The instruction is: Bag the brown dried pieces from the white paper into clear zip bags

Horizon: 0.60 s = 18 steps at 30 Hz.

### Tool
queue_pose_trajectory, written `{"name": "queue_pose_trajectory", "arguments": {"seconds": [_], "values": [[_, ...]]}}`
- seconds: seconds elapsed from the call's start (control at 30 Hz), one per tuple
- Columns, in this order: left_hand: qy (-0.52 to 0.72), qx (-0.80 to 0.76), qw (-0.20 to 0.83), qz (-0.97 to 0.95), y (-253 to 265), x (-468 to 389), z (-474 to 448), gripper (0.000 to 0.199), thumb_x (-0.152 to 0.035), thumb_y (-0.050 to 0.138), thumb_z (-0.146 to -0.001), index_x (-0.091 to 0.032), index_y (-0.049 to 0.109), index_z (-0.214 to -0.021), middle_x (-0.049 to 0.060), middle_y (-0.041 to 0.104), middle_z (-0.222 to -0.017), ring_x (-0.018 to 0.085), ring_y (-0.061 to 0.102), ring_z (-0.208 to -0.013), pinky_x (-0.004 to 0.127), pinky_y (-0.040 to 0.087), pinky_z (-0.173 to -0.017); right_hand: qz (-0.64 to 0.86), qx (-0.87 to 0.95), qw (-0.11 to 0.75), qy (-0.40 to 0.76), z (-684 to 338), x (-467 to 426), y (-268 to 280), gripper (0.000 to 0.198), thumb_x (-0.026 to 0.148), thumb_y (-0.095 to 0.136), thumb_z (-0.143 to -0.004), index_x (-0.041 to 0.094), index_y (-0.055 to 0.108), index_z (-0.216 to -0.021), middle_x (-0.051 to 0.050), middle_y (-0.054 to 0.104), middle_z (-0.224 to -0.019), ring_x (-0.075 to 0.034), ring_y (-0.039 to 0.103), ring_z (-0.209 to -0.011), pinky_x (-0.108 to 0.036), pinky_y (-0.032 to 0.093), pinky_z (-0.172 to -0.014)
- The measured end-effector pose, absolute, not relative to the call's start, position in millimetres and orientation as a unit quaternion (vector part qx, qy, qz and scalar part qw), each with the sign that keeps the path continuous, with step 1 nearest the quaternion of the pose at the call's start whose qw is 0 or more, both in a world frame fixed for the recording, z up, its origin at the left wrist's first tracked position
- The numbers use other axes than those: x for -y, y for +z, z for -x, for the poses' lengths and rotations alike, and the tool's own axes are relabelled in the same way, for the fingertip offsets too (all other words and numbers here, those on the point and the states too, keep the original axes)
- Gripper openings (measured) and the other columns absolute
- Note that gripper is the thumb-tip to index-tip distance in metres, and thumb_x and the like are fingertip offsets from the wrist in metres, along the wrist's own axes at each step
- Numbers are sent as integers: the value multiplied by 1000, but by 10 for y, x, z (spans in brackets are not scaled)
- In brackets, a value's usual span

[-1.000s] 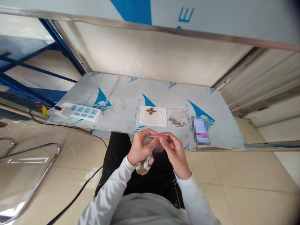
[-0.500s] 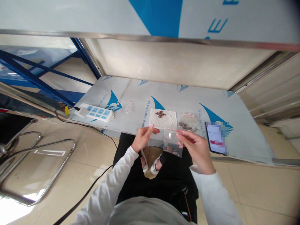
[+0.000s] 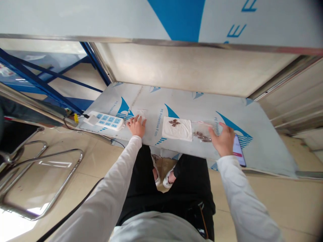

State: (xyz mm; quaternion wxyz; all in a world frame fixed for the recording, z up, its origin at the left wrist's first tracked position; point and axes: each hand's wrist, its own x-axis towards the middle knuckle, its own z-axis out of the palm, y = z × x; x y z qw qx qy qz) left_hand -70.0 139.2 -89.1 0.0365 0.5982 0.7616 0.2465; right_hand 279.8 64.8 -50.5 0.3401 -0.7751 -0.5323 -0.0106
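Note:
My left hand (image 3: pixel 136 127) reaches over the near edge of a small clear plastic bag (image 3: pixel 142 113), fingers spread; whether they touch it is hard to make out. On the right, my right hand (image 3: pixel 224 140) is open, thumb and fingers apart, beside a clear zip bag (image 3: pixel 202 128) of small brown metallic pieces (image 3: pixel 201 136). Nothing shows between its fingers. Between the hands lies a white cloth-like square (image 3: pixel 178 132), with a little heap of brown pieces (image 3: pixel 174 123) on its upper part.
A white power strip (image 3: pixel 109 121) with a plug in it lies left of my left hand. The phone (image 3: pixel 238 151) is partly behind my right hand. An upper shelf edge (image 3: pixel 161 43) crosses above the film-covered table (image 3: pixel 267 144).
My right hand has set down the zip bag with pieces among the bagged ones on the right and opened. My left hand has moved left to the small clear bag, spreading its fingers.

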Motion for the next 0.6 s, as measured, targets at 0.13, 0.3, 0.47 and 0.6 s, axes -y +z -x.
{"name": "queue_pose_trajectory", "arguments": {"seconds": [0.13,0.3,0.47,0.6], "values": [[378,-691,45,-615,-711,-942,405,35,-45,54,-87,-26,66,-114,8,60,-130,31,46,-119,48,22,-103,677,557,452,163,-2042,-430,-295,43,48,54,-83,14,64,-108,-16,66,-109,-26,63,-91,-42,51,-80],[453,-591,105,-659,-535,-248,-4,34,-39,65,-81,-30,67,-114,7,64,-124,30,51,-112,46,27,-100,553,563,454,413,-1381,-354,-125,37,48,58,-84,17,69,-101,-10,73,-96,-22,67,-84,-32,53,-72],[490,-594,214,-602,-403,43,-129,37,-39,66,-79,-22,65,-112,11,66,-115,25,59,-101,40,41,-92,590,595,438,326,-1389,-198,-102,21,35,59,-85,18,72,-86,-6,73,-80,-18,65,-68,-29,50,-66],[521,-562,389,-512,-332,43,-152,26,-39,63,-82,-16,67,-92,6,71,-87,16,65,-77,28,50,-75,602,656,403,212,-1412,22,-77,13,24,61,-83,17,67,-74,-4,70,-75,-16,62,-69,-28,47,-67]]}}
